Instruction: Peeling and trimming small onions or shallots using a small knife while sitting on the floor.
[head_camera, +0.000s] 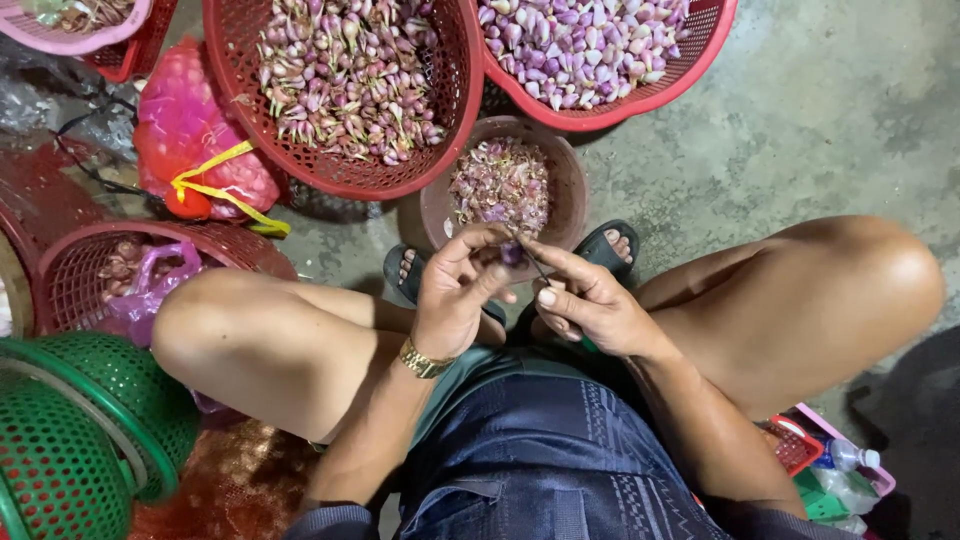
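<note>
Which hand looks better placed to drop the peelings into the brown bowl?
Probably the left hand: it pinches the small shallot directly over the brown bowl's near rim, while the right hand grips a small knife.

We see 1 small purple shallot (512, 254), pinched between the fingertips of the left hand (455, 290) and mostly hidden by them. A thin knife blade (532, 262) held in the right hand (590, 305) touches it on its right side. Both sit just above the brown bowl (572, 180) of papery peelings.
</note>
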